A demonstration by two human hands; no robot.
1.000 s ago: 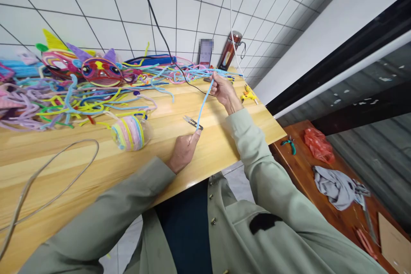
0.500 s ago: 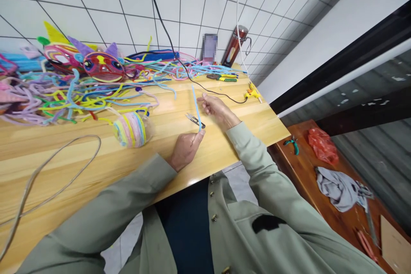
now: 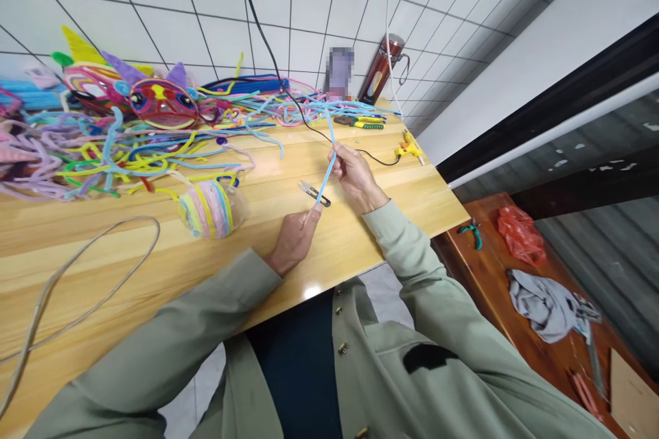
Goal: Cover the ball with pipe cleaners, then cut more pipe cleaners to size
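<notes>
A light-blue pipe cleaner [image 3: 325,180] stretches between my two hands above the wooden table. Its lower end is pinched between the thumb and fingers of my left hand [image 3: 295,240]. My right hand [image 3: 354,175] grips it further up, and the free end sticks out beyond the fingers with a slight bend. Just behind the pipe cleaner, black-handled thread snips [image 3: 311,192] lie on the table. To the left of my left hand sits a ball wrapped in yellow, pink and blue pipe cleaners [image 3: 206,208].
Many coloured pipe cleaners [image 3: 123,158] and decorated animal-face pieces [image 3: 163,103] cover the back left. Pliers [image 3: 359,123], a yellow glue gun [image 3: 409,148], a phone-like item [image 3: 338,74] and a brown flask [image 3: 382,70] stand or lie behind. A grey cable [image 3: 97,240] loops at left.
My right hand, apart from the pipe cleaner before, has closed on it partway up. The pipe cleaner now bends at that grip. My left hand has shifted slightly left.
</notes>
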